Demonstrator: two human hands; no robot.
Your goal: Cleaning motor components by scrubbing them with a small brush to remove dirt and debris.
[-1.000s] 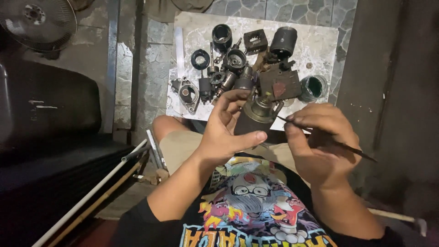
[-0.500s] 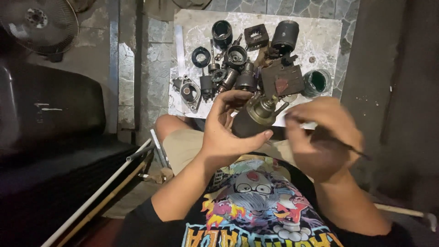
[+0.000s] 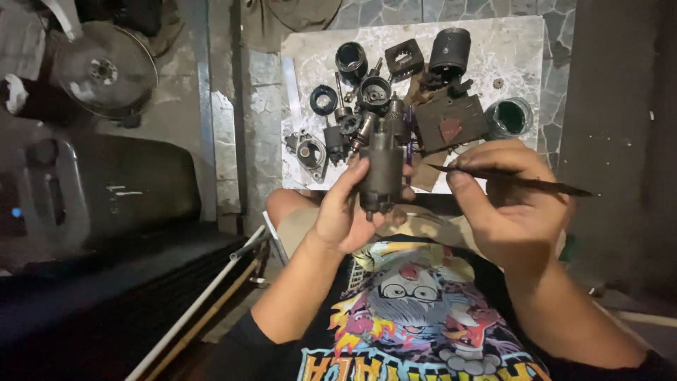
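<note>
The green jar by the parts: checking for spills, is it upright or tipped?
Upright: the green jar shows its round open mouth to the downward-looking camera.

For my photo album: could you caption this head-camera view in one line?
Left hand grips a dark cylindrical motor part, right hand pinches a thin brush, over a part-strewn board.

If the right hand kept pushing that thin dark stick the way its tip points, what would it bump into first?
Probably the dark metal cylinder part that the left hand holds upright. The right hand aims the thin dark stick leftward at it, with a small gap between; depth is hard to judge.
</note>
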